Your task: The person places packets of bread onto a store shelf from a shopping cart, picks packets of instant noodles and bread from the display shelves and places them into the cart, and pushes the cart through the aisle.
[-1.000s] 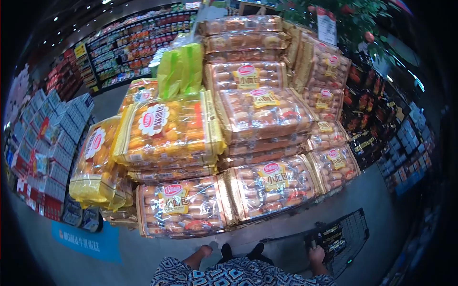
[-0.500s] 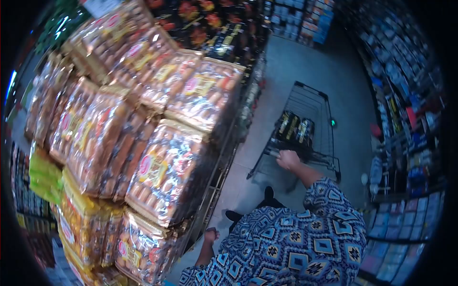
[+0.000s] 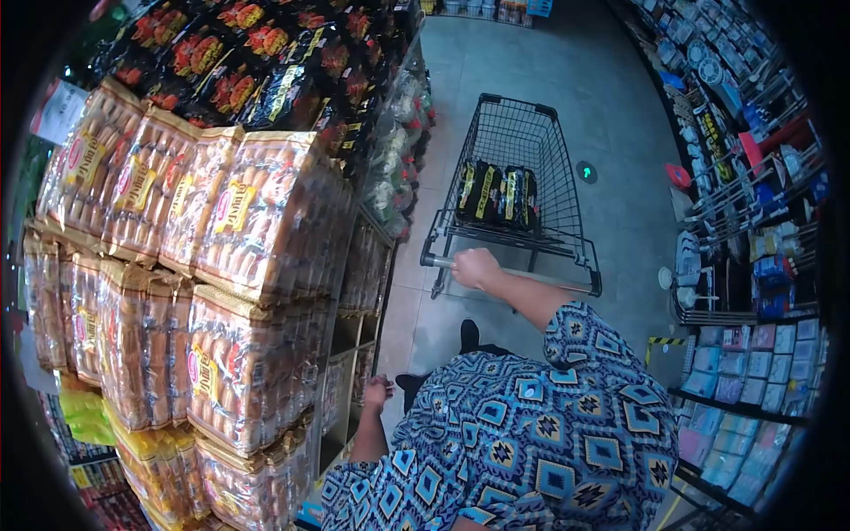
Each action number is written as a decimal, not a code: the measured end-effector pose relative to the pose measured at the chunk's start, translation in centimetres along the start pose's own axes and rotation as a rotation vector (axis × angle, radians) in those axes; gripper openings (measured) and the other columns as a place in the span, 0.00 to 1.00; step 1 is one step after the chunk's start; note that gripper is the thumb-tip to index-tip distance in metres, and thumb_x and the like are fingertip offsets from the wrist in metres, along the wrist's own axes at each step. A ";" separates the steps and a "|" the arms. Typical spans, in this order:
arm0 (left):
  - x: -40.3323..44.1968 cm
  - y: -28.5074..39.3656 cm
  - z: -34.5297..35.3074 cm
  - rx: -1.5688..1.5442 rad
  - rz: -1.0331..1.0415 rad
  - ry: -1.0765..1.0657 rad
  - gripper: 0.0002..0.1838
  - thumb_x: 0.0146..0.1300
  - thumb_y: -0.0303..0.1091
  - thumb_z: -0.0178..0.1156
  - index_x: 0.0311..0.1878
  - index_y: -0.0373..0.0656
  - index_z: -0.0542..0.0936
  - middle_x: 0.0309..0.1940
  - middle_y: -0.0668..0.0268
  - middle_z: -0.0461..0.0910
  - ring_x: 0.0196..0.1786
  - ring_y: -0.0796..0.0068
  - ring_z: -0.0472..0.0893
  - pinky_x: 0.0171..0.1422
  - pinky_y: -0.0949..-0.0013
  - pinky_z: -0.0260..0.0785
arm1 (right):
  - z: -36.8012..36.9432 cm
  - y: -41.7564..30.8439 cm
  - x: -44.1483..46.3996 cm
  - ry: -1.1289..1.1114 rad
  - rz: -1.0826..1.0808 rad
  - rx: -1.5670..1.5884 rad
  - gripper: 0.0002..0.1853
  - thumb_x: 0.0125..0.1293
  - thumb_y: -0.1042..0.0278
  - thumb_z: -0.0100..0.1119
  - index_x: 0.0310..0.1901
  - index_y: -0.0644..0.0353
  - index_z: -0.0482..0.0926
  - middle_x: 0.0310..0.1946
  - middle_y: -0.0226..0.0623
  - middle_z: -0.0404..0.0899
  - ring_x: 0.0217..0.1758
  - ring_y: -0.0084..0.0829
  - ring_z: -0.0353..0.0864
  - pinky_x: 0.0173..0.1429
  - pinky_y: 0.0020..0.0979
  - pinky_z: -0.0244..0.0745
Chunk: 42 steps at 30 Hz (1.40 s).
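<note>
My right hand [image 3: 476, 268] is wrapped round the handle bar [image 3: 549, 280] of a black wire shopping cart [image 3: 522, 133]. Several black and yellow packs [image 3: 498, 195] lie in the cart's near end. My left hand [image 3: 379, 391] hangs low beside the bread display, with its fingers curled; whether anything is in them is too small to tell. Clear packs of small bread rolls [image 3: 257, 212] with gold edges are stacked high to the left of both hands.
Black packs with red pictures [image 3: 235, 93] fill the upper left. Shelves of hanging goods [image 3: 761, 239] line the right side. Grey floor [image 3: 469, 53] runs ahead between them, with a green arrow light [image 3: 587, 172] beside the cart. A green bag [image 3: 84, 416] shows at the lower left.
The view has swung right, so the bread display now stands at the left and the cart is ahead, near the middle. My right hand has stayed on the handle.
</note>
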<state>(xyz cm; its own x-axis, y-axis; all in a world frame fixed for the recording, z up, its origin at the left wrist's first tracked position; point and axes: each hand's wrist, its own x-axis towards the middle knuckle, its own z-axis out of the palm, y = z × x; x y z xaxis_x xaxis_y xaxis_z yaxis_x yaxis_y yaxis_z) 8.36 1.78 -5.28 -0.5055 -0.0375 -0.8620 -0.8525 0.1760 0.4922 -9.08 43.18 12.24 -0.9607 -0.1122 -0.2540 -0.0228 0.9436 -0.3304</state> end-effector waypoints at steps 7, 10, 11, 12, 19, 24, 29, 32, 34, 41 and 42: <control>-0.8 5.1 4.7 -0.007 0.082 0.021 0.16 0.70 0.44 0.50 0.51 0.44 0.74 0.34 0.64 0.80 0.31 0.74 0.80 0.32 0.71 0.70 | -1.6 2.2 2.4 0.024 -0.042 0.066 0.15 0.61 0.59 0.50 0.32 0.63 0.82 0.31 0.51 0.82 0.35 0.50 0.82 0.45 0.47 0.77; -1.0 5.3 5.1 0.027 0.043 0.051 0.15 0.70 0.44 0.50 0.50 0.43 0.74 0.33 0.64 0.81 0.30 0.73 0.80 0.32 0.70 0.70 | -2.5 2.9 3.6 0.039 -0.045 0.066 0.15 0.61 0.59 0.51 0.31 0.63 0.82 0.30 0.51 0.82 0.35 0.51 0.83 0.45 0.47 0.77; -0.9 5.0 5.0 0.025 0.039 0.054 0.15 0.70 0.44 0.50 0.50 0.43 0.74 0.33 0.64 0.81 0.30 0.73 0.80 0.32 0.70 0.70 | -2.9 3.1 4.0 0.047 -0.048 0.068 0.15 0.61 0.59 0.51 0.31 0.63 0.82 0.30 0.51 0.82 0.35 0.51 0.83 0.45 0.47 0.78; -0.8 4.8 4.9 0.040 0.019 0.061 0.15 0.70 0.44 0.50 0.48 0.43 0.74 0.33 0.63 0.81 0.30 0.72 0.80 0.31 0.69 0.70 | -3.0 3.5 4.6 0.045 -0.052 0.069 0.15 0.61 0.59 0.51 0.31 0.63 0.82 0.30 0.51 0.82 0.35 0.51 0.83 0.45 0.47 0.78; 2.9 2.8 3.2 0.067 -0.098 0.031 0.14 0.69 0.44 0.47 0.44 0.44 0.74 0.32 0.61 0.81 0.28 0.68 0.81 0.28 0.65 0.71 | -4.9 4.7 9.3 0.032 -0.021 0.022 0.14 0.58 0.59 0.53 0.31 0.62 0.82 0.30 0.50 0.82 0.35 0.49 0.83 0.44 0.45 0.78; 5.0 7.6 4.8 0.065 -0.114 0.032 0.14 0.69 0.44 0.47 0.47 0.44 0.74 0.33 0.61 0.81 0.29 0.68 0.81 0.30 0.66 0.71 | -5.7 5.5 13.3 0.033 -0.005 0.020 0.14 0.57 0.60 0.52 0.33 0.61 0.83 0.31 0.49 0.83 0.36 0.49 0.83 0.45 0.44 0.79; 9.2 15.0 6.3 0.109 -0.024 -0.003 0.15 0.69 0.44 0.48 0.47 0.44 0.74 0.33 0.61 0.82 0.29 0.71 0.80 0.31 0.68 0.71 | -7.2 5.6 17.5 0.028 0.015 0.007 0.15 0.57 0.58 0.52 0.33 0.60 0.82 0.30 0.49 0.82 0.35 0.48 0.83 0.45 0.45 0.78; 11.8 19.6 7.0 0.087 0.000 -0.047 0.14 0.69 0.43 0.49 0.49 0.44 0.75 0.34 0.62 0.82 0.28 0.73 0.80 0.31 0.68 0.71 | -8.6 5.7 20.0 -0.010 0.031 0.000 0.16 0.58 0.57 0.51 0.34 0.60 0.82 0.30 0.49 0.82 0.36 0.48 0.83 0.45 0.45 0.78; 13.3 22.2 7.4 0.055 0.048 -0.100 0.13 0.69 0.41 0.50 0.48 0.44 0.75 0.33 0.64 0.82 0.27 0.74 0.79 0.30 0.69 0.71 | -9.2 5.9 21.6 -0.017 0.035 -0.008 0.16 0.58 0.56 0.50 0.34 0.60 0.82 0.30 0.49 0.82 0.36 0.48 0.83 0.45 0.46 0.77; 18.0 27.8 6.5 0.130 0.054 -0.157 0.10 0.68 0.38 0.51 0.45 0.45 0.76 0.28 0.65 0.80 0.22 0.76 0.77 0.23 0.73 0.67 | -11.1 7.2 27.1 -0.070 0.106 -0.043 0.14 0.56 0.57 0.53 0.34 0.57 0.83 0.32 0.48 0.83 0.38 0.47 0.83 0.48 0.44 0.77; 18.3 28.3 6.4 0.151 0.055 -0.146 0.10 0.68 0.38 0.51 0.44 0.45 0.76 0.27 0.65 0.80 0.22 0.76 0.77 0.22 0.73 0.67 | -11.4 7.5 27.7 -0.072 0.104 -0.049 0.15 0.56 0.56 0.53 0.34 0.57 0.83 0.32 0.48 0.83 0.38 0.47 0.83 0.48 0.44 0.77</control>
<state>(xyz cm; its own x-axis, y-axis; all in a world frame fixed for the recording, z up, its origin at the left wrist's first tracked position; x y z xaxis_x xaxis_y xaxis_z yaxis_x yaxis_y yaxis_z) -24.12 12.32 -7.90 -0.5169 0.1173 -0.8480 -0.7889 0.3193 0.5251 -39.06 50.66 13.08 -0.9363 -0.0333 -0.3495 0.0607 0.9652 -0.2544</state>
